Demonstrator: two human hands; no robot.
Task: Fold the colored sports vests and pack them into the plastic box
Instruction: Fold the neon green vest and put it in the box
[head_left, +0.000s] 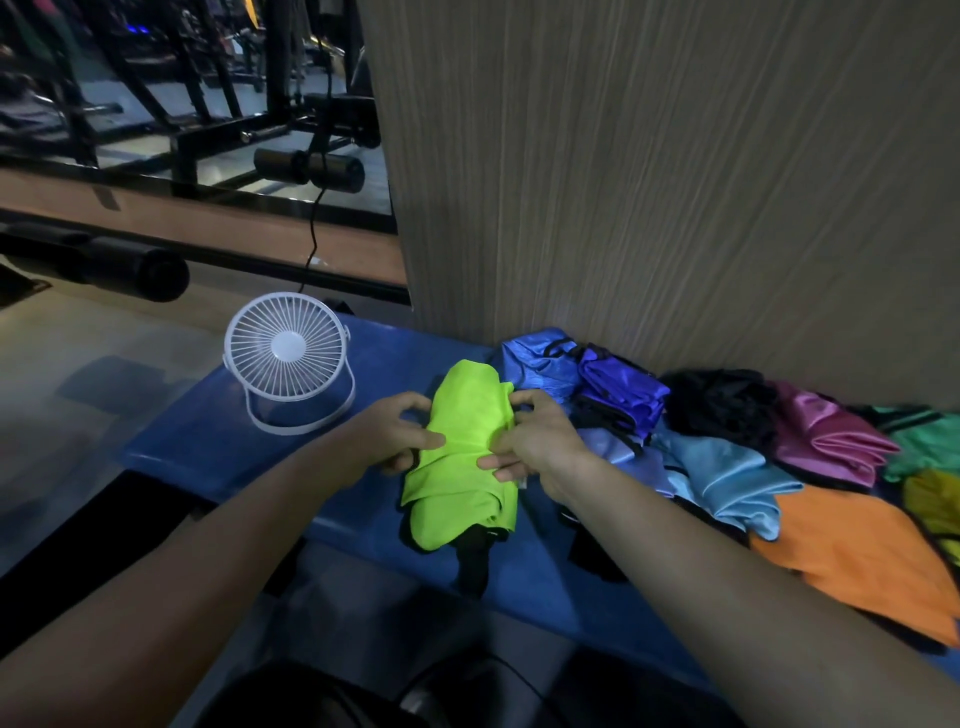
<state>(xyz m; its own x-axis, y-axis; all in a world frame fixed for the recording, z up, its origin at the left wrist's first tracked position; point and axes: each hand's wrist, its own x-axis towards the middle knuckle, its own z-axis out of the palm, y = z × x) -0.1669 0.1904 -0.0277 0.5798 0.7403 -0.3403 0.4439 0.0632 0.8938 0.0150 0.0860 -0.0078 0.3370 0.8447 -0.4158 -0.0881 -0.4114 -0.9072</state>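
Lying at the centre of the frame on the blue surface (208, 447), the lime-green vest (465, 457) is folded into a narrow bundle with black trim showing at its lower end. Your left hand (395, 439) pinches its left edge, fingers curled onto the fabric; your right hand (530, 447) grips the right edge the same way. To the right lie the other vests: blue (540, 364), purple (623, 395), black (722, 405), light blue (727, 478), magenta (826, 436), orange (857, 556), and what looks like green (924, 441) at the frame's edge. A white fan (288, 358) stands left of centre.
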